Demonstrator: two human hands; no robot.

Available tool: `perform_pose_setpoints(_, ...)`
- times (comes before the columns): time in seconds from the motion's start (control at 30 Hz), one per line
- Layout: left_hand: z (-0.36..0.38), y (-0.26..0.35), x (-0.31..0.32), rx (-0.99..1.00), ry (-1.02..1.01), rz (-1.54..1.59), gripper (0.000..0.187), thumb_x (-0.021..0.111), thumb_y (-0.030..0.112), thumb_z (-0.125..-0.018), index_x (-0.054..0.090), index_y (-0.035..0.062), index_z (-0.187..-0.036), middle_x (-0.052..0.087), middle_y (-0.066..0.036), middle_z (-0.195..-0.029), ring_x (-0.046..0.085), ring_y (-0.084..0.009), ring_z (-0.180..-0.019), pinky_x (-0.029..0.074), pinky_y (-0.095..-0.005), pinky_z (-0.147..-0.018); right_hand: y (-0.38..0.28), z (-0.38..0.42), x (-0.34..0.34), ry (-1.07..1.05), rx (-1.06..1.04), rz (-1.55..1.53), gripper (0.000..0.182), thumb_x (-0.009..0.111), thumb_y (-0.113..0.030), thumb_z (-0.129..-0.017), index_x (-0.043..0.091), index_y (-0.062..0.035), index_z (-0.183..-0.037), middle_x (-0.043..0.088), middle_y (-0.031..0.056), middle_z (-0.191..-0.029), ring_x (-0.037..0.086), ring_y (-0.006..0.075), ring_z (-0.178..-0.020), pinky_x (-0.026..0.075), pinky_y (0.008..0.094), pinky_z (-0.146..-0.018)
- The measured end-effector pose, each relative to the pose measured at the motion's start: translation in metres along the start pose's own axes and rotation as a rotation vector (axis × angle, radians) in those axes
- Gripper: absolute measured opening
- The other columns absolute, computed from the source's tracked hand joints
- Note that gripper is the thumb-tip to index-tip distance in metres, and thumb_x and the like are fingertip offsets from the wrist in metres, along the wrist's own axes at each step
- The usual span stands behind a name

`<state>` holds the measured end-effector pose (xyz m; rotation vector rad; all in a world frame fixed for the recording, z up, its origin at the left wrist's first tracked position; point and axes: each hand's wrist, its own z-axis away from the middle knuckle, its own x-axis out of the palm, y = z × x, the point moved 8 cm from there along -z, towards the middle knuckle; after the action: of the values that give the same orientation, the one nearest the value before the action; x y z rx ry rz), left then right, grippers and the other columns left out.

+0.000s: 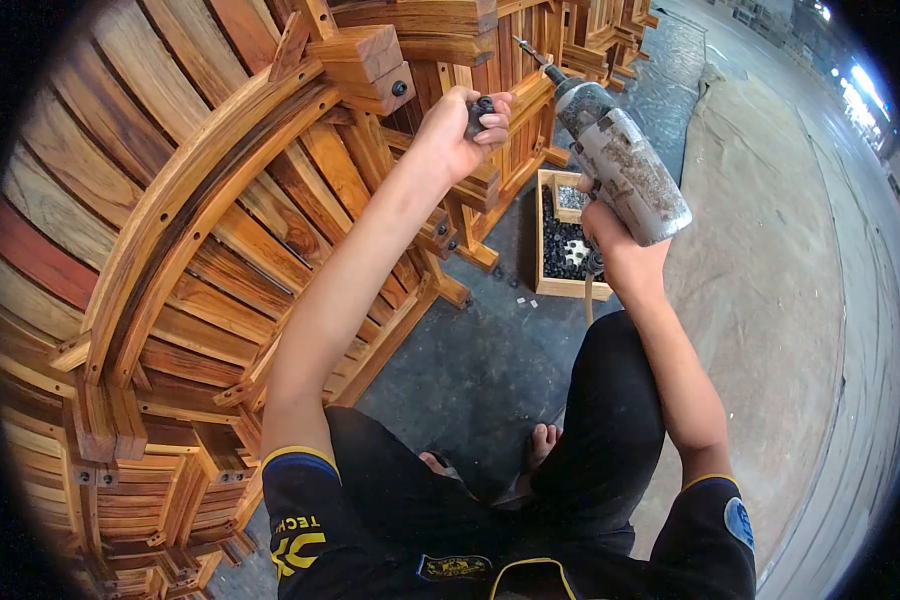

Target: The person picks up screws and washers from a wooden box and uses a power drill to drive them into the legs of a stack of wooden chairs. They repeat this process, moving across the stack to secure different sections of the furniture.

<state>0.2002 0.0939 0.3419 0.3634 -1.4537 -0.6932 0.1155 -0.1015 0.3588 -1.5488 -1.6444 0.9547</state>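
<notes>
My left hand [460, 130] is closed around several small round black plastic pieces [482, 112], close to a square wooden leg end [365, 65]. A similar black piece [399, 88] sits on that leg end. My right hand [625, 250] grips a worn, scuffed power screwdriver [620, 160] by its handle, with its long bit [530, 52] pointing up and left. The bit's tip is apart from the wood. From below the handle hangs a hose [589, 295]. Curved slatted wooden furniture [190, 230] fills the left side.
Between the furniture and my right arm, a wooden box [570, 290] on the dark floor holds many black pieces and a smaller box [556, 200] of small metal parts. More slatted furniture [165, 480] stands at lower left. A greyish sheet [750, 300] covers the floor at right.
</notes>
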Motion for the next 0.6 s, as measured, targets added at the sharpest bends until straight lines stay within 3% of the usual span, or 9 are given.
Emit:
perform_pose_setpoints(0.17, 0.001, 0.004, 0.004, 0.003, -0.038, -0.03, 0.017, 0.043, 0.014, -0.092, 0.046, -0.0017, -0.098, 0.046, -0.002, -0.073, 0.038, -0.0066, -0.049, 0.027, -0.0202, -0.037, 0.0, 0.002, 0.0, 0.004, -0.004, 0.036, 0.033, 0.063, -0.002, -0.067, 0.06, 0.0018, -0.1, 0.065, 0.0041, -0.088, 0.059, 0.0102, -0.076, 0.047, 0.0253, -0.067)
perform_pose_setpoints(0.33, 0.007, 0.017, 0.016, 0.122, -0.1, -0.123, 0.023, 0.05, 0.028, -0.095, 0.048, 0.0047, -0.094, 0.044, 0.0, -0.068, 0.035, -0.006, -0.048, 0.024, -0.0201, -0.037, -0.006, 0.002, 0.003, -0.029, -0.021, 0.075, 0.028, 0.064, -0.003, -0.067, 0.062, 0.0023, -0.094, 0.065, 0.0041, -0.082, 0.059, 0.0096, -0.072, 0.047, 0.0251, -0.066)
perform_pose_setpoints(0.6, 0.018, 0.029, 0.04, 0.267, -0.245, -0.136, 0.028, 0.055, 0.035, -0.092, 0.049, 0.0071, -0.092, 0.043, 0.002, -0.065, 0.033, -0.0051, -0.046, 0.022, -0.0192, -0.038, -0.009, 0.0, 0.005, -0.074, -0.07, 0.059, 0.024, 0.064, -0.003, -0.066, 0.063, 0.0023, -0.09, 0.065, 0.0034, -0.077, 0.058, 0.0094, -0.068, 0.047, 0.0256, -0.063)
